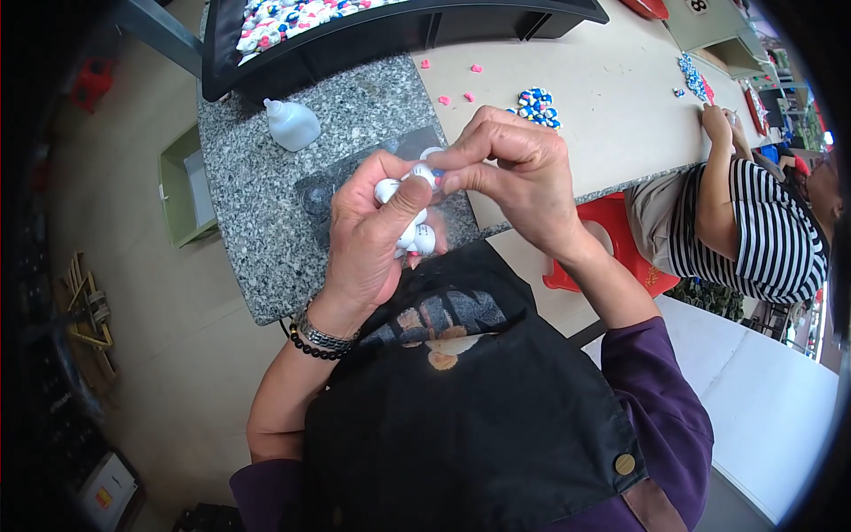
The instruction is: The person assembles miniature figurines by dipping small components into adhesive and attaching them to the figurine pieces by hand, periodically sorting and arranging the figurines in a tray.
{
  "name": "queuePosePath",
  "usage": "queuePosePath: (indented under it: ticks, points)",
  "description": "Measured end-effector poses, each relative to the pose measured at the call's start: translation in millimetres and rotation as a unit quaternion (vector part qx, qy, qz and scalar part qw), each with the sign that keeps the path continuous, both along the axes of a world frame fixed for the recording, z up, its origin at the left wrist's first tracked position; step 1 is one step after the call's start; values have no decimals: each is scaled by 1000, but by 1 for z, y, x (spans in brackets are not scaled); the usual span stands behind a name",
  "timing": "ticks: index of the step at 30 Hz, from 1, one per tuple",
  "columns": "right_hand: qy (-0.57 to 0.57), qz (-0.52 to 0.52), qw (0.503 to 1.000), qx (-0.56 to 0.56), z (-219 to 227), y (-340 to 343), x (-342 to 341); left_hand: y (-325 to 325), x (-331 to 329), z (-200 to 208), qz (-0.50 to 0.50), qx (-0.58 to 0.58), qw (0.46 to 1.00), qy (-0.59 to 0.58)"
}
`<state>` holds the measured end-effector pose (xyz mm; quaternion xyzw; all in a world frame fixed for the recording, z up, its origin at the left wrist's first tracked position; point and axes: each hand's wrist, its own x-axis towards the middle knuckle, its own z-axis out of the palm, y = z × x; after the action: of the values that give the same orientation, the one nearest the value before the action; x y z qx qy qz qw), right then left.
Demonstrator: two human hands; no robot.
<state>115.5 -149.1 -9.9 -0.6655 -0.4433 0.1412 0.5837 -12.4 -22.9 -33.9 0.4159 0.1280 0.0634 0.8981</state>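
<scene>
My left hand [362,235] is closed around several small rounded white pieces [425,238], which show dark marks and bits of pink. With thumb and forefinger pinched, my right hand [523,173] meets the uppermost white piece in the left hand. What lies between those right fingertips is mostly hidden; a spot of pink shows beside them. Both hands are over the near edge of a speckled granite worktop [253,230]. Beneath them on the worktop is a sheet of clear plastic [319,182]. A translucent squeeze bottle [292,126] stands beyond my left hand.
A black bin [355,44] full of small coloured pieces stands at the back. Blue-and-white pieces [536,108] and loose pink bits [444,100] lie on the beige tabletop [612,97]. At right, a person in a striped shirt [740,226] works near a red stool [612,239].
</scene>
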Motion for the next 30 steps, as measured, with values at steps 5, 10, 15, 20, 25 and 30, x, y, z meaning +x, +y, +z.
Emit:
queuePosePath:
  ticks: [5, 10, 15, 20, 25, 30]
  points:
    - [-131, -7, 991, -23, 9, 0, -4, 0, 1, 9, 26, 51, 998, 23]
    - [-127, 11, 992, 16, 21, 8, 9, 7, 11, 22, 15, -28, 999, 4]
    - [-110, -7, 993, 45, 40, 21, 11, 17, 24, 35, 15, -85, 996, -12]
    - [-84, -20, 996, 23, 60, 53, 54, 23, 30, 42, 16, -132, 991, -8]
    - [-255, -95, 959, -74, 36, 119, 128, 18, 30, 36, -9, -211, 977, 6]
    - [-359, -75, 912, -184, 28, 146, 126, 21, 20, 25, -33, -249, 968, 28]
